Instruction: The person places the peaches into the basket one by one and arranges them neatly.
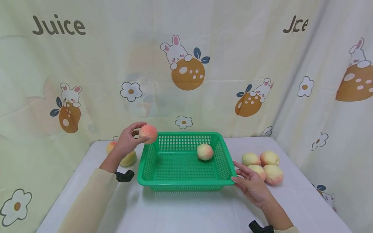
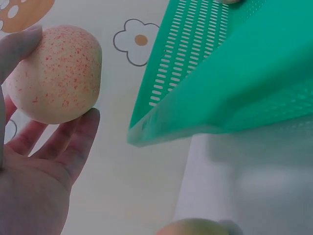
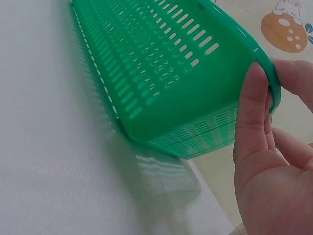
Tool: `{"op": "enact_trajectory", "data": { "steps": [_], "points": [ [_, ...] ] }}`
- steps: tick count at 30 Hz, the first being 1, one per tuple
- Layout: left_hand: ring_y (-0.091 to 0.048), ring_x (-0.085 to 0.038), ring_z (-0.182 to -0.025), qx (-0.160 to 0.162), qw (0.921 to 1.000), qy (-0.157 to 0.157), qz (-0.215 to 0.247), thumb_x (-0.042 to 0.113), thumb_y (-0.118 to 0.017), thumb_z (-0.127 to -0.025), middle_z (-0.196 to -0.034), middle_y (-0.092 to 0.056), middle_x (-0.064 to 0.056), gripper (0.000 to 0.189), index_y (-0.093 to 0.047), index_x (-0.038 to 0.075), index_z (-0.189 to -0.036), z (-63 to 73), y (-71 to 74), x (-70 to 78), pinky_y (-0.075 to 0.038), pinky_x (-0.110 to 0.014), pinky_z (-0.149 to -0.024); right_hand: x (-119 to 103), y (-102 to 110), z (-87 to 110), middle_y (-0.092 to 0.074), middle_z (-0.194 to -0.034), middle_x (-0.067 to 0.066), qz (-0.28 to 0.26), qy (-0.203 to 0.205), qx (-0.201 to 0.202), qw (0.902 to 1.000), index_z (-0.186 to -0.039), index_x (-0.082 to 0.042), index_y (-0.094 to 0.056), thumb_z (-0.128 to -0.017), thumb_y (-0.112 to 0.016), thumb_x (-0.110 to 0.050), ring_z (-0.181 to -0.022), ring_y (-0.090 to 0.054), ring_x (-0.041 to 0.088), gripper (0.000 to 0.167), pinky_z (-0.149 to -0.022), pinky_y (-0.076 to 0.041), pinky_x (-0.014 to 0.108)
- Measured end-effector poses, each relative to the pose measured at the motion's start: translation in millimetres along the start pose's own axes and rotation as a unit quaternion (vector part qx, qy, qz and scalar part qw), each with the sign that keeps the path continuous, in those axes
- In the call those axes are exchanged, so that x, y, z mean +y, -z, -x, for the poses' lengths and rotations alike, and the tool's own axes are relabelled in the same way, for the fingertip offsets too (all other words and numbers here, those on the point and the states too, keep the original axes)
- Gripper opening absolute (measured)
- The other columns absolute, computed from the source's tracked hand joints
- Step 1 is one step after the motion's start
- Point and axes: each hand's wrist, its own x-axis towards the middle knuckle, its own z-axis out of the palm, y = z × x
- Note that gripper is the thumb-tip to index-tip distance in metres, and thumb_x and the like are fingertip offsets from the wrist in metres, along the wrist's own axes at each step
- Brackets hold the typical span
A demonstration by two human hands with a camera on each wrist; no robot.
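My left hand holds a pinkish peach between thumb and fingers, raised at the back left corner of the green basket. In the left wrist view the thumb lies on top of that peach and fingertips support it below. One pale peach lies inside the basket, toward its back right. At the basket's front right corner, my right hand grips the rim. The right wrist view shows thumb and fingers on either side of the rim.
Several peaches sit grouped on the white table right of the basket. Left of it, behind my left forearm, are a yellowish peach and a partly hidden orange one. A printed curtain hangs behind the table.
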Motion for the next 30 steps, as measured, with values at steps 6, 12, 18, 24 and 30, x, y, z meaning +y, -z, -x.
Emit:
{"op": "enact_trajectory", "data": {
  "steps": [6,12,18,24,30],
  "points": [
    [-0.053,-0.032,-0.134,-0.011,0.9999,0.007,0.009,0.029,-0.079,-0.092,-0.153,-0.047,-0.005,0.064,-0.051,0.023,-0.149,-5.4,-9.0,-0.9,-0.057,-0.041,-0.099,1.2,0.3,-2.4,-0.065,-0.109,-0.002,-0.001,0.005,-0.006,1.0000,-0.158,-0.004,-0.035,-0.100,-0.057,0.007,-0.096,-0.069,0.008,0.063,-0.088,-0.060,0.025],
    [-0.054,-0.033,-0.134,-0.015,0.9998,0.007,0.011,0.029,-0.079,-0.091,-0.152,-0.049,-0.004,0.063,-0.052,0.023,-0.147,-10.0,-19.6,1.0,-0.058,-0.044,-0.097,0.6,0.0,-1.9,-0.065,-0.108,-0.002,0.001,0.006,-0.010,0.9999,-0.158,-0.003,-0.033,-0.099,-0.057,0.008,-0.096,-0.069,0.008,0.064,-0.089,-0.060,0.025],
    [-0.055,-0.031,-0.130,-0.018,0.9996,0.001,0.022,0.027,-0.079,-0.091,-0.149,-0.051,-0.004,0.061,-0.053,0.024,-0.146,-17.6,-29.8,2.8,-0.059,-0.044,-0.096,-0.9,0.5,0.1,-0.065,-0.108,-0.002,0.001,0.005,-0.001,1.0000,-0.158,-0.004,-0.035,-0.099,-0.058,0.007,-0.095,-0.070,0.008,0.064,-0.088,-0.060,0.025],
    [-0.058,-0.032,-0.124,-0.020,0.9994,-0.008,0.026,0.024,-0.079,-0.091,-0.146,-0.052,-0.008,0.061,-0.054,0.017,-0.146,-25.9,-40.8,1.8,-0.059,-0.041,-0.092,-0.9,0.7,0.4,-0.065,-0.108,-0.002,0.000,0.006,-0.003,1.0000,-0.158,-0.003,-0.033,-0.099,-0.058,0.007,-0.095,-0.070,0.008,0.065,-0.088,-0.060,0.025],
    [-0.060,-0.032,-0.123,-0.022,0.9994,0.000,0.027,0.026,-0.081,-0.090,-0.144,-0.054,-0.008,0.060,-0.055,0.018,-0.144,-32.5,-50.5,-1.8,-0.058,-0.046,-0.095,0.7,0.9,0.1,-0.065,-0.108,-0.002,0.000,0.005,-0.005,1.0000,-0.158,-0.005,-0.034,-0.100,-0.057,0.006,-0.096,-0.070,0.009,0.063,-0.089,-0.060,0.025]
  ]
}}
